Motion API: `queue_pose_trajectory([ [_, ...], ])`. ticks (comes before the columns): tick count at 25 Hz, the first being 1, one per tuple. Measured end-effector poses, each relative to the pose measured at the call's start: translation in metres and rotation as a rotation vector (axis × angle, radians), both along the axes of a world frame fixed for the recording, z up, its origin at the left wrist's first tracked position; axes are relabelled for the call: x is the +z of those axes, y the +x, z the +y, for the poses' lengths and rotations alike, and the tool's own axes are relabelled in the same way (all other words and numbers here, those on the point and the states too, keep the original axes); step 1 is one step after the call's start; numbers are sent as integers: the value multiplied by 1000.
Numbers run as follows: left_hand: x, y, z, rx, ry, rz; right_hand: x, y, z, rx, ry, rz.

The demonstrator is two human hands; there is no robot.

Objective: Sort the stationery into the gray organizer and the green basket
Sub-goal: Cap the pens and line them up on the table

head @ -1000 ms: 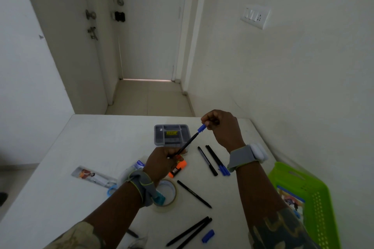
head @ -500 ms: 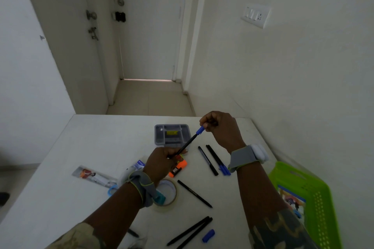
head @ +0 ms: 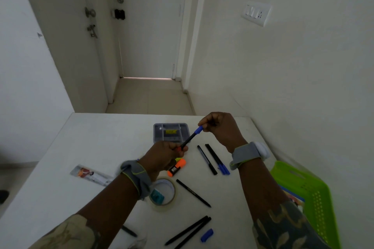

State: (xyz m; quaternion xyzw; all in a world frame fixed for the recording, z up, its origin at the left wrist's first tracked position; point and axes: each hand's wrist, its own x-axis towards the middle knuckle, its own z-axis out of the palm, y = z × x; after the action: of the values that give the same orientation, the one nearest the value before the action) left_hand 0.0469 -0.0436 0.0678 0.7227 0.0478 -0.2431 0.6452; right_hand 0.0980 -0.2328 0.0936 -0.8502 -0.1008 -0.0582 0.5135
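Above the white table (head: 85,147) I hold a black pen (head: 188,140) between both hands. My left hand (head: 164,155) grips its lower end. My right hand (head: 220,128) pinches the blue cap (head: 198,130) at its upper end. Behind the pen sits the gray organizer (head: 159,136) with a yellow item in one compartment. The green basket (head: 315,198) stands at the right table edge with a printed pack inside. Several black pens (head: 208,159) lie loose on the table, and a loose blue cap (head: 206,235) lies near the front.
An orange highlighter (head: 177,167), a roll of clear tape (head: 163,193) with a teal sharpener (head: 156,196) inside it, and a printed ruler (head: 91,175) lie near my left arm. A wall runs along the right; a doorway lies beyond the far table edge.
Both hands and the pen have stayed almost still; the blue cap sits slightly closer to my right fingers.
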Motion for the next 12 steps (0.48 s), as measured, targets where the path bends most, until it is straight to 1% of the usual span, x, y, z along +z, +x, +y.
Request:
queue_pose_trajectory([
  [3, 0, 8, 5, -67, -112, 132, -3, -2, -2, 60, 55, 10],
  [5, -2, 9, 6, -79, -90, 141, -8, 1, -3, 84, 29, 28],
  [6, -3, 10, 6, -66, -20, 106, -12, 3, -5, 87, 5, 45],
  [8, -7, 11, 3, -25, 162, -30, -22, 8, -8, 100, -102, 74],
  [10, -15, 12, -1, -15, 282, -188, -29, 10, -12, 159, -324, 66],
  [12, -22, 11, -5, -33, 337, -288, -35, 12, -20, 223, -543, 58],
])
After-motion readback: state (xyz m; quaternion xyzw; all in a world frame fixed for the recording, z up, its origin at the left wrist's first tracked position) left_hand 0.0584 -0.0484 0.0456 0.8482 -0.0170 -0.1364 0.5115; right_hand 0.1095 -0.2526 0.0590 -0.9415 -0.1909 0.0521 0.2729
